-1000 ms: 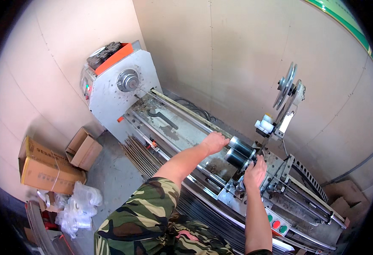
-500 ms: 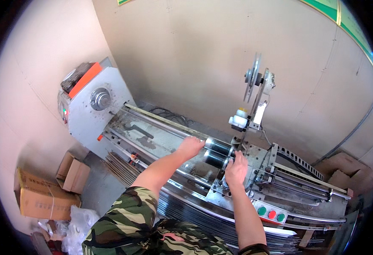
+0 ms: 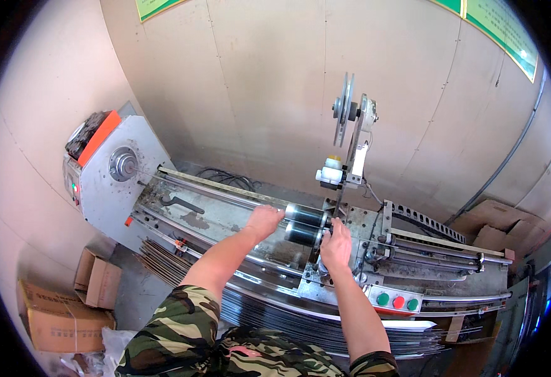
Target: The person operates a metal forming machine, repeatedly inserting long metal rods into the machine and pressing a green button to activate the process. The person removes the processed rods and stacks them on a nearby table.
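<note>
Two dark rollers [image 3: 307, 216] lie side by side over the bed of a long metal machine [image 3: 102, 195], a worker's left hand [image 3: 264, 222] at the upper one's silver left end, the right hand [image 3: 336, 245] at the pair's right end. The left fingers are curled, the right bent; whether either hand is clamped on anything cannot be told. An orange-sided tray [image 3: 99, 138] atop the machine holds dark pieces [image 3: 85, 144]. On the floor stand a small open box [image 3: 103, 281] and a larger box [image 3: 68, 323].

Hands and rollers match their places of a second ago, but the view has swung right, revealing a green poster [image 3: 159, 6] at upper left. The hands' undersides are hidden, the boxes' contents unclear, and the plastic bags [image 3: 114, 347] cut off at the lower edge
</note>
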Demonstrator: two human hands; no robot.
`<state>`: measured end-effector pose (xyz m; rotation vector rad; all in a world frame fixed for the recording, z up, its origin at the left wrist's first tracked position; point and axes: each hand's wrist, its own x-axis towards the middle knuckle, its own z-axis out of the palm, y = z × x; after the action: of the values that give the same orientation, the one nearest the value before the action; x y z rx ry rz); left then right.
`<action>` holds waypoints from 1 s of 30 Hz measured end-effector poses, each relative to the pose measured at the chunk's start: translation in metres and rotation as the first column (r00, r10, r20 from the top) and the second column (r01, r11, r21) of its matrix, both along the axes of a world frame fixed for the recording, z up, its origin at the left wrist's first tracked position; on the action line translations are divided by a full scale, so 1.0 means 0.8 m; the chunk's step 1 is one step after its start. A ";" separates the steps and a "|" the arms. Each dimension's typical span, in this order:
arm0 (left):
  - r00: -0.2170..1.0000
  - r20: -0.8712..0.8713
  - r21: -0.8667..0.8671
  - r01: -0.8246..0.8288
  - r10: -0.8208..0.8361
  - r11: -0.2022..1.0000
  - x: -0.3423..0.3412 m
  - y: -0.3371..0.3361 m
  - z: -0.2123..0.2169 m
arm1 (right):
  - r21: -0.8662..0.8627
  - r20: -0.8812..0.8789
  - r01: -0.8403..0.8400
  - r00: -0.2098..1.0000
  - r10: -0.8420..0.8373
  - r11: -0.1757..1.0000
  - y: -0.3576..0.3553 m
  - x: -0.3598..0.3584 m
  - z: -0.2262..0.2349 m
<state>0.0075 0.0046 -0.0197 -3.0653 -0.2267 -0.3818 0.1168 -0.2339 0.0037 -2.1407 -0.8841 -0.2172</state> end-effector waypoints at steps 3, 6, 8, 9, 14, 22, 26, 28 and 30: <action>1.000 0.007 0.004 0.009 -0.009 1.000 0.003 -0.003 -0.005 | -0.005 0.002 -0.001 1.000 0.001 1.000 -0.005 0.000 -0.001; 1.000 0.002 -0.004 -0.026 0.026 1.000 0.005 -0.007 -0.009 | -0.025 -0.001 0.002 1.000 -0.002 1.000 -0.007 0.001 0.001; 0.999 -0.004 0.006 -0.040 0.040 0.999 0.007 -0.005 -0.010 | -0.027 -0.017 0.004 1.000 -0.005 1.000 -0.003 0.002 0.002; 0.999 -0.007 0.024 -0.035 0.035 0.999 0.008 -0.001 -0.010 | -0.023 -0.008 0.017 1.000 -0.017 1.000 0.001 0.003 -0.001; 1.000 -0.005 0.055 0.008 -0.008 0.998 0.005 0.019 -0.015 | -0.013 0.007 0.019 1.000 -0.019 1.000 0.012 0.001 -0.006; 1.000 -0.021 0.069 0.016 -0.014 0.997 0.001 0.026 -0.009 | -0.017 0.036 0.038 0.999 -0.038 0.999 0.022 -0.002 -0.011; 0.999 0.016 0.055 0.038 -0.039 0.998 0.002 0.029 -0.005 | -0.015 0.028 0.050 0.998 -0.049 0.999 0.026 0.001 -0.013; 0.999 0.024 0.057 0.032 -0.034 0.998 0.003 0.030 -0.003 | -0.029 0.046 0.061 0.997 -0.060 0.998 0.028 0.000 -0.012; 0.999 0.017 0.056 0.033 -0.034 0.998 0.004 0.033 -0.004 | -0.033 0.056 0.070 0.996 -0.068 0.997 0.030 0.000 -0.012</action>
<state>0.0103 0.0311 -0.0232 -3.0153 -0.1630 -0.4104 0.1168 -0.2095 -0.0058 -2.2093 -0.8516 -0.2986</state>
